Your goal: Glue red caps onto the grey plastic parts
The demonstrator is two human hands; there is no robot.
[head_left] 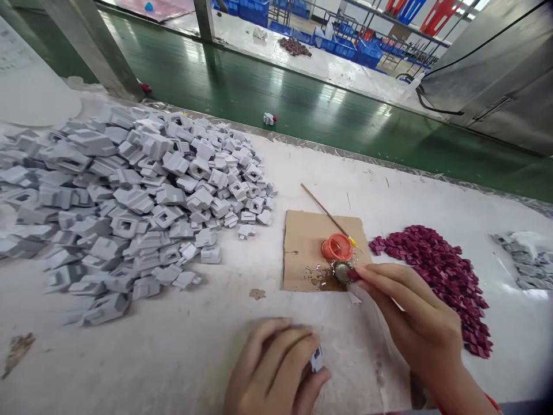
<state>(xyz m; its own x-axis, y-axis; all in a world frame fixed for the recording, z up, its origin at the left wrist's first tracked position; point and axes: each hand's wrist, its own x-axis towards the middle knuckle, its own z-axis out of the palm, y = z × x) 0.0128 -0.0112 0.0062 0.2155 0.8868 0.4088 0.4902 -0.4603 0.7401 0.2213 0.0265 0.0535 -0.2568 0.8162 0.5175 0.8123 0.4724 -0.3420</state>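
Note:
Near the front edge, my left hand (276, 369) is closed around a small grey plastic part (317, 359), which shows between thumb and fingers. My right hand (410, 311) pinches a small maroon plastic piece (353, 275) between thumb and forefinger. That piece is at the edge of a small round glue cap (342, 271), and I cannot tell whether it touches the liquid. Under the cap lies a cardboard sheet (298, 230) with wet spots. A red-orange cup (337, 246) stands behind the cap, and a thin brown stick with a yellow end (327, 213) lies across the cardboard.
A large heap of grey parts (142, 196) covers the left of the white table. Maroon pieces (436, 271) are piled at right, with more grey pieces (527, 262) beyond. A green conveyor belt (242, 86) runs behind, carrying a grey-and-maroon piece (269, 119). A metal post (95, 46) rises at left.

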